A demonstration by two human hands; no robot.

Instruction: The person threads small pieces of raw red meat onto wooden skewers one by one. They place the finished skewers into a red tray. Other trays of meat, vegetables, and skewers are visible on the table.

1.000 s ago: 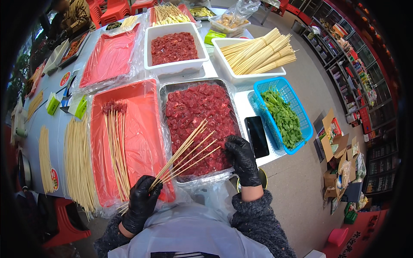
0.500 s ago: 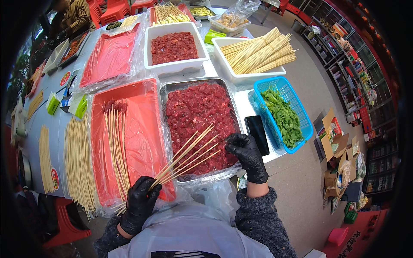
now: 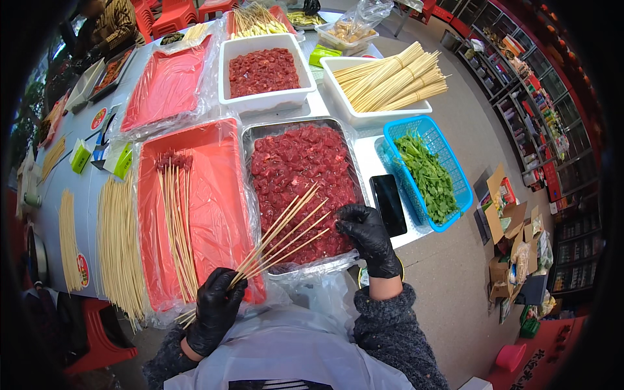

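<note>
My left hand [image 3: 216, 311], in a black glove, grips a bunch of bamboo skewers [image 3: 281, 235] that fan up and to the right over a metal tray of raw red meat cubes [image 3: 300, 181]. My right hand [image 3: 368, 235], also gloved in black, rests on the meat at the tray's near right corner, fingers curled down into the pieces. Left of the meat tray lies a red tray [image 3: 214, 214] lined with plastic film, holding several skewers with meat on their far ends [image 3: 174, 195].
A black phone [image 3: 389, 204] lies right of the meat tray, beside a blue basket of green leaves [image 3: 429, 173]. Two white tubs behind hold more meat [image 3: 262, 70] and bundled skewers [image 3: 387, 80]. Loose skewers [image 3: 119, 243] lie on the table at left. Another person [image 3: 109, 26] sits far back.
My right hand has shifted slightly up and left onto the meat at the tray's near right corner. The left hand and its skewer bunch have barely moved.
</note>
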